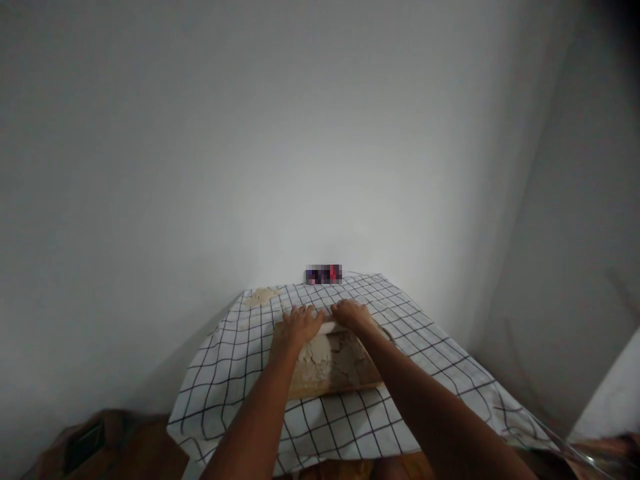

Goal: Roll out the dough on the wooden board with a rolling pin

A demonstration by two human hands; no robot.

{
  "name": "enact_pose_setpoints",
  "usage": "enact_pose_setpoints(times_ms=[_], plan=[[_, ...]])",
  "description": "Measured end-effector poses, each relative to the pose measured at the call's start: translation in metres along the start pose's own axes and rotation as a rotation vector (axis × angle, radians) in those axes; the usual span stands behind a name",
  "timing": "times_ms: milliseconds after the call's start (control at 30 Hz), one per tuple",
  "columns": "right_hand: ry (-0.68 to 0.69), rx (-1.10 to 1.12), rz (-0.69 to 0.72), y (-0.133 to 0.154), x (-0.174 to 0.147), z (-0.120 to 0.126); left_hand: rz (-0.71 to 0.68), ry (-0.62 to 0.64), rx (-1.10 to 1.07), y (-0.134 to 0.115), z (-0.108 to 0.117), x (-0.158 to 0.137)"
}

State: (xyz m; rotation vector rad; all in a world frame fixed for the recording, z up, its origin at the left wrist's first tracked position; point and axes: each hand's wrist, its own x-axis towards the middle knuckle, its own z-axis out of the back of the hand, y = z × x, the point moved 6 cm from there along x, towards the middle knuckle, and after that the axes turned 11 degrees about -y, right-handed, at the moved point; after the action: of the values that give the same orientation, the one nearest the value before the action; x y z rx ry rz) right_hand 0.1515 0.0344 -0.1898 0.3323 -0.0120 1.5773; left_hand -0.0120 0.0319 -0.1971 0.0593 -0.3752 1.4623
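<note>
A cracked sheet of pale dough lies on a wooden board in the middle of the table. Across the far part of the dough lies a pale rolling pin, seen only between my hands. My left hand presses on its left side, fingers spread forward over it. On the right side my right hand is curled over the pin. My palms and forearms hide the pin's ends and both sides of the board.
A white cloth with black checks covers the table. Spilled flour or dough bits lie at its back left, and a blurred-out dark object stands at the back against the wall. A cardboard box sits low at left.
</note>
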Motion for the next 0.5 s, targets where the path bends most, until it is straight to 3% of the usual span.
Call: enact_pose_setpoints(times_ms=[167, 500], plan=[[-0.007, 0.099, -0.101, -0.007, 0.025, -0.008, 0.044, 0.034, -0.047, 0.007, -0.005, 0.020], [-0.037, 0.094, -0.091, -0.009, 0.031, -0.016, 0.048, 0.043, -0.009, 0.008, -0.004, 0.027]])
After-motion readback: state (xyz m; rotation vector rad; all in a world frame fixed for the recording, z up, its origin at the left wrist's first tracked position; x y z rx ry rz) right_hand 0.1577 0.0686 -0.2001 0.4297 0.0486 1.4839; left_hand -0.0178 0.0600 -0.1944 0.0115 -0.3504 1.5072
